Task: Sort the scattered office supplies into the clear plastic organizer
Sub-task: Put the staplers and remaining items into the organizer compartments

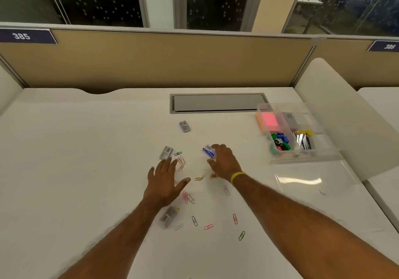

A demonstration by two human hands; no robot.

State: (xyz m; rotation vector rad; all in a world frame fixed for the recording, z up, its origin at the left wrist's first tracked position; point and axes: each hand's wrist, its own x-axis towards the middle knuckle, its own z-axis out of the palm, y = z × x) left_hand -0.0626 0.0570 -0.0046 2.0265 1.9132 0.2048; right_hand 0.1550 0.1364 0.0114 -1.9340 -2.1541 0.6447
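My right hand [223, 161] is closed on the blue box [209, 151] – thumb on its near side, fingers curled over its far end. I cannot tell whether the box is off the desk [86, 149] or resting on it. A yellow band [237, 177] sits on that wrist.

My left hand [165, 181] is released, palm down, fingers straight and a little spread, thumb out to the right. Its fingertips reach the near end of the middle grey box [166, 153]; whether they touch it I cannot tell.

Another grey box [185, 126] lies farther back, alone, and a third [168, 216] lies just beside my left forearm. Coloured paper clips [208, 226] are scattered across the desk between and below my hands – pink, green, yellow, orange, white and grey.

The organizer [319, 149] stands at the right of the desk, well apart from the blue box. Its back left compartment holds pink notes [268, 121]; the front left one holds coloured binder clips [280, 142]; the next one to the right holds silver clips with yellow heads [303, 140]. A clear sheet [306, 179] lies flat on the desk just in front of it.
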